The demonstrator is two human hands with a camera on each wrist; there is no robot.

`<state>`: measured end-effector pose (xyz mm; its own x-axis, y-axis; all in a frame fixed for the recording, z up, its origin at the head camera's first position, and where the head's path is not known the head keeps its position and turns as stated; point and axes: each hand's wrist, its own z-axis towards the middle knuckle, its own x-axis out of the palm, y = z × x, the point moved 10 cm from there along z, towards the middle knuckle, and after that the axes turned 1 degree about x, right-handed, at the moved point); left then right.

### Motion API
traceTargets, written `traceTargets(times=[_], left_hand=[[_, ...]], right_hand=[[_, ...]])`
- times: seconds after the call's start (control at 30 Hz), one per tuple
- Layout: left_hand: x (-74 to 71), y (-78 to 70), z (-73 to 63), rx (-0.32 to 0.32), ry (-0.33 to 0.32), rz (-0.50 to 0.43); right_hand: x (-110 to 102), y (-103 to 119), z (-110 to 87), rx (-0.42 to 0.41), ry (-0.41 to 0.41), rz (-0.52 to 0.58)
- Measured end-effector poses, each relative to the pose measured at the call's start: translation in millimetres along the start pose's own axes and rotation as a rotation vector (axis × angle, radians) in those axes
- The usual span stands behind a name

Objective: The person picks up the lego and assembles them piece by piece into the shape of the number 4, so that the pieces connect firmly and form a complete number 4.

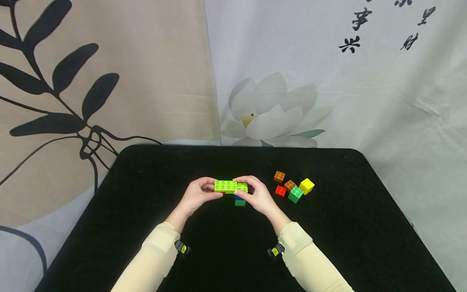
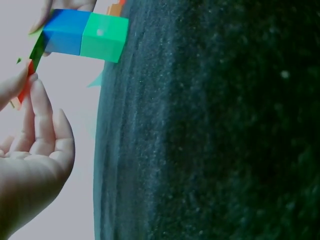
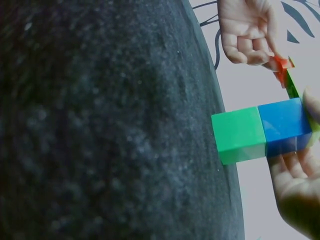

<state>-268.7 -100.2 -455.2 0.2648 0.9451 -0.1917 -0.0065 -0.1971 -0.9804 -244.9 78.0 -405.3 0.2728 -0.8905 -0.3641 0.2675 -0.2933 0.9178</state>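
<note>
Between the two hands is a joined set of toy building bricks. On top lies a long lime green brick (image 1: 225,185), with a shorter lime section at its right end. A red brick (image 2: 23,92) sits under its left end; below the right end hang a blue brick (image 3: 285,125) and a green brick (image 3: 239,135). My left hand (image 1: 195,196) pinches the left end, thumb and fingers at the red brick. My right hand (image 1: 260,198) pinches the right end of the lime brick, just above the blue one. Fingers hide parts of both ends.
Right of the hands, loose bricks lie on the black table (image 1: 346,227): two orange bricks (image 1: 279,176), a red one (image 1: 280,191), a green one (image 1: 295,194) and a yellow one (image 1: 307,186). A printed curtain (image 1: 164,73) hangs behind the table's far edge.
</note>
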Motion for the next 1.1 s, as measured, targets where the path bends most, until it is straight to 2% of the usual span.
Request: traceTargets(times=[0.23, 0.53, 0.8, 1.1], left_hand=[[2.7, -24.0, -11.9, -0.004, 0.009, -0.026], [2.2, 0.3, -0.1, 0.008, 0.026, -0.079], [5.7, -3.1, -1.4, 0.029, 0.098, -0.162], [4.7, -9.1, -1.0, 0.062, 0.095, -0.153]], right_hand=[[-0.5, 0.9, -0.3, 0.002, -0.002, 0.0], [-0.7, 2.5, -1.0, 0.008, -0.003, -0.025], [-1.5, 2.4, -1.1, 0.025, -0.005, -0.028], [-0.9, 1.0, -1.4, 0.031, 0.002, -0.025]])
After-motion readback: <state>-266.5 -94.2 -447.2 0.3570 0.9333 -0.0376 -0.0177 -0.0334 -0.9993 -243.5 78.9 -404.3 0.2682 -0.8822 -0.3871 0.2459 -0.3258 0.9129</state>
